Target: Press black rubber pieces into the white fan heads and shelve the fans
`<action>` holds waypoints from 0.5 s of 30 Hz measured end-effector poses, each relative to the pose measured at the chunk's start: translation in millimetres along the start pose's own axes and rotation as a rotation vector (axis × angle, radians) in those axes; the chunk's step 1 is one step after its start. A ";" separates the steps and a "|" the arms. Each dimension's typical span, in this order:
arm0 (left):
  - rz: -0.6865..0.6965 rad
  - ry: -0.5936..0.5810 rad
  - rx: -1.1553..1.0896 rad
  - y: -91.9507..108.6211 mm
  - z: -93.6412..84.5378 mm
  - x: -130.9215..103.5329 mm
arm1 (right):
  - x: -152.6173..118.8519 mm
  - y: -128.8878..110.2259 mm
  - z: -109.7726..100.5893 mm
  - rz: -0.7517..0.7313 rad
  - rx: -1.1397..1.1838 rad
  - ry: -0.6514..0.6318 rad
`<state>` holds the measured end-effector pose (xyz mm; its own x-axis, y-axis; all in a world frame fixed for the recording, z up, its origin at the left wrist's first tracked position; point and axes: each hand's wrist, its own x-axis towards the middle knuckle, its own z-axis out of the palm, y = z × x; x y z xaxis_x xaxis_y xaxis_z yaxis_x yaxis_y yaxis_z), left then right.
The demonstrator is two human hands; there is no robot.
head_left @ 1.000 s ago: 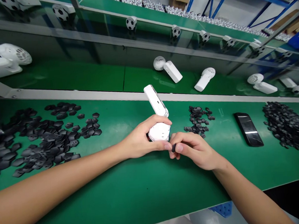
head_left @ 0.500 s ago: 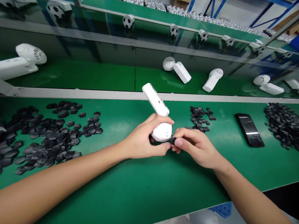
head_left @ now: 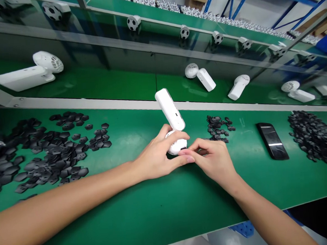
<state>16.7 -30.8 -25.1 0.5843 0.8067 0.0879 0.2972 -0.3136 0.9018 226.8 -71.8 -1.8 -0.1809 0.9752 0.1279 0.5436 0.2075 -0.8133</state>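
Observation:
A white plastic device (head_left: 170, 110) with a long flat body and a ball-shaped head is gripped in my left hand (head_left: 165, 152). Its body points up and away, and my fingers and thumb wrap round the head. Against the near right side of the head sits a small black plastic piece (head_left: 183, 148). The fingertips of my right hand (head_left: 210, 156) pinch together at that piece, touching the left thumb tip, and they cover part of it. Whether the piece is seated in the head, I cannot tell.
Black pentagonal pieces (head_left: 62, 151) lie scattered at left. Smaller black pieces (head_left: 216, 128) and a black phone (head_left: 272, 141) lie at right, beside a dense black heap (head_left: 314, 135). Behind a metal rail (head_left: 101, 106), similar white devices (head_left: 206, 79) lie on a green belt (head_left: 116, 79).
My right hand has brought the black piece up against the head, and the device has turned slightly. White devices on the belt moved right; football-patterned ones on the upper level moved left.

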 end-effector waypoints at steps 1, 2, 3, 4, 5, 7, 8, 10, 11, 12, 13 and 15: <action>-0.002 0.000 0.006 0.8 0.0 -0.5 | -0.1 1.2 0.8 0.009 -0.001 -0.002; -0.001 -0.004 0.011 1.7 -0.3 -0.9 | 0.0 2.3 1.7 0.019 -0.001 -0.007; 0.004 -0.010 0.014 2.6 -0.7 -1.2 | 0.4 3.3 2.7 0.028 0.002 -0.015; 0.011 -0.014 0.015 3.4 -1.2 -1.3 | 1.1 4.2 3.4 0.033 0.011 -0.030; 0.019 -0.018 0.010 4.1 -1.6 -1.2 | 2.3 5.2 3.4 0.027 0.024 -0.051; 0.045 -0.018 -0.016 4.4 -2.5 -0.3 | 6.3 7.6 -0.6 -0.026 0.059 -0.115; 0.063 -0.010 -0.032 3.8 -2.9 0.4 | 9.0 9.4 -5.4 -0.060 0.079 -0.169; 0.090 0.020 -0.058 1.4 -4.1 1.8 | 15.2 14.7 -21.8 -0.078 0.106 -0.253; 0.087 0.039 -0.068 -0.2 -5.1 2.4 | 18.3 18.4 -32.8 -0.052 0.089 -0.245; 0.074 0.058 -0.083 -1.7 -6.3 2.7 | 21.2 22.7 -45.0 -0.008 0.044 -0.199; 0.053 0.067 -0.106 -3.2 -7.7 2.7 | 23.8 27.7 -57.5 0.042 -0.031 -0.120; 0.004 0.058 -0.161 -5.0 -10.6 1.6 | 27.4 39.0 -79.9 0.128 -0.235 0.044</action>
<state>8.1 -22.6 -24.9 0.5393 0.8346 0.1118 0.1678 -0.2366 0.9570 308.6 -30.8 15.3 -0.0653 0.9959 0.0620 0.7361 0.0900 -0.6708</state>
